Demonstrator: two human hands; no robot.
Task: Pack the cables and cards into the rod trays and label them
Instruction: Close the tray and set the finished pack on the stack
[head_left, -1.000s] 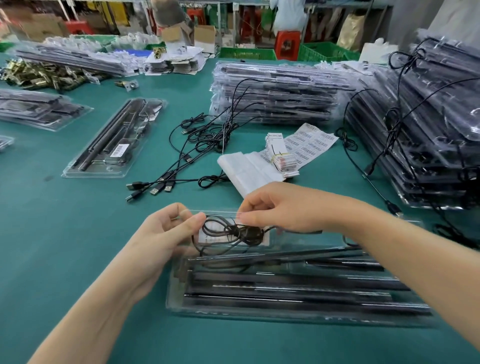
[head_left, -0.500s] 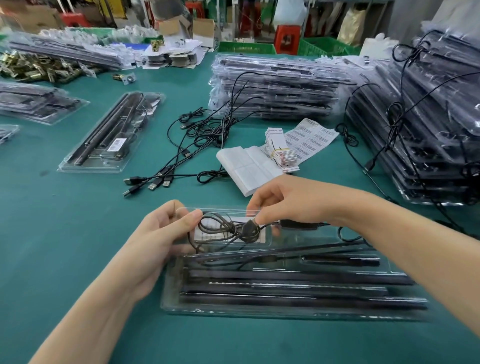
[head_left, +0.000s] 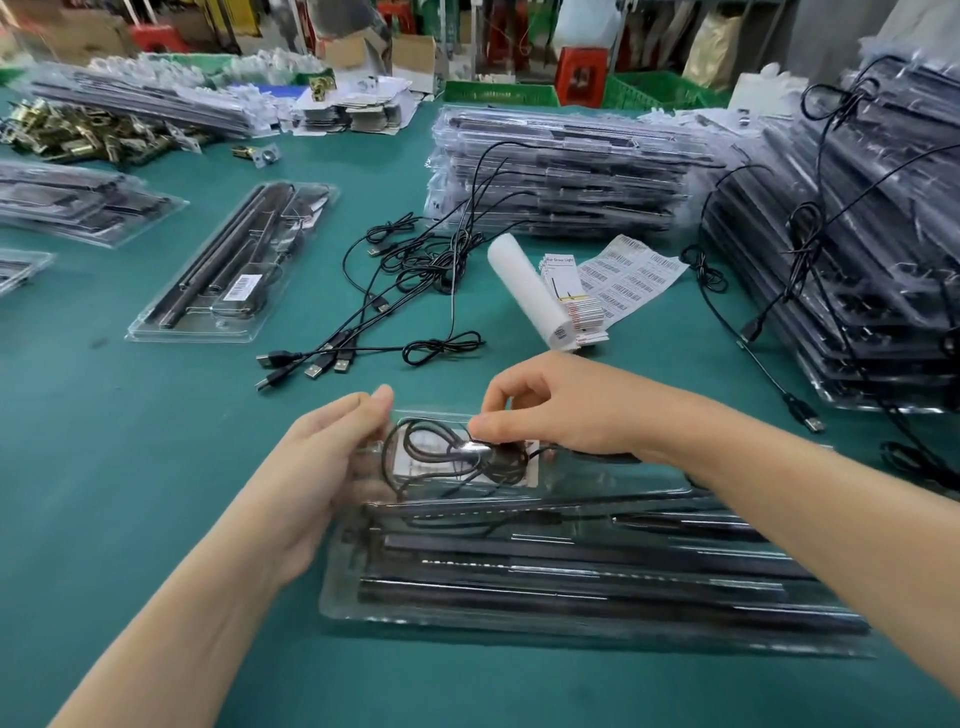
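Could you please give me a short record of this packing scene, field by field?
Surface: green table
Tray: clear tray nearest the person, black rods lying in it
Left hand: holds the tray's left end
Right hand: pinches the coiled cable over the tray's far compartment
Card: under the cable
Beyond: loose cables, barcode sheet, stacked trays

Teal table (head_left: 130, 467) – black rods (head_left: 571, 592), black cable (head_left: 441, 457), clear tray (head_left: 597, 631), white barcode sheet (head_left: 631, 275)

right fingers (head_left: 485, 427) edged left, over cable coil (head_left: 500, 461)
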